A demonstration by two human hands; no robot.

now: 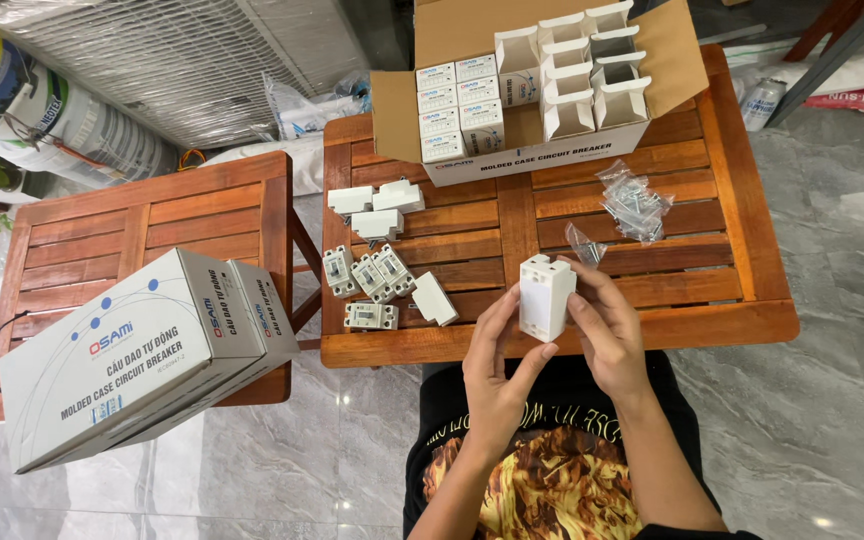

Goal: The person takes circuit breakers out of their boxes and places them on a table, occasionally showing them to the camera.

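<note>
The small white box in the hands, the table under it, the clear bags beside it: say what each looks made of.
White box, held by both hands: thin matte card, judging by its folded flaps. Table: slatted wood with a reddish, slightly glossy finish and visible grain. Bags: clear, crinkly plastic film that glints, probably holding small metal screws.

The small white box in my hands feels like smooth matt card; the table under them is shiny brown wood

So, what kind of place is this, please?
Probably a storeroom or small shop's work corner, not a factory line. Slatted wooden tables stand on a marble-like tiled floor, sacks are piled behind, and an open carton holds small white boxes while both hands handle one.
</note>
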